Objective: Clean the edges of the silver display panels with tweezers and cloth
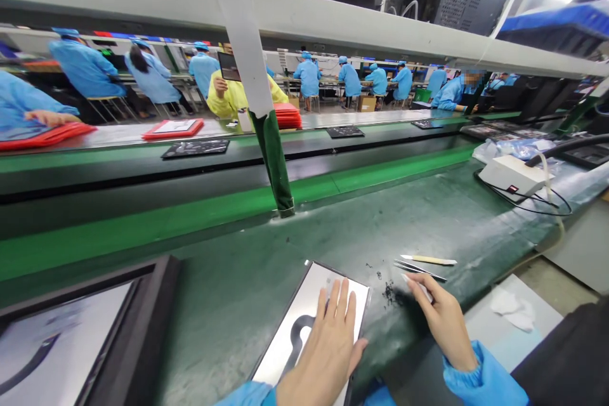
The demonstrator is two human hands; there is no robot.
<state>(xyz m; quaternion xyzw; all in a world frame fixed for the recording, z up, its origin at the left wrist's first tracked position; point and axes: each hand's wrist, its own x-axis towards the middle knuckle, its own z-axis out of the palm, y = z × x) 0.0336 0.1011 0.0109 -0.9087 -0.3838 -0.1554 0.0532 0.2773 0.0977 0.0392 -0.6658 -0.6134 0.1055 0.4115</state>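
Note:
My left hand (328, 342) lies flat, fingers stretched out, on a thin white panel (280, 342) with a dark edge, like a display panel. A dark curved flex cable (299, 333) lies on the panel, partly hidden under that hand. In my right hand (442, 314) the fingers are pinched round a slim white-tipped tool (406, 278); most of it is hidden, so its kind is unclear. The tip is above a scatter of small black bits (390, 293) on the green table mat. Just beyond it lie metal tweezers (421, 268) and a pale yellow stick-like tool (428, 259).
A dark foam tray (159, 304) with another white panel (71, 336) stands at left. A green-wrapped post (276, 165) rises behind the mat. Beyond runs a conveyor with black trays (196, 148). A white box with cables (514, 177) stands at right. Co-workers (85, 63) sit opposite.

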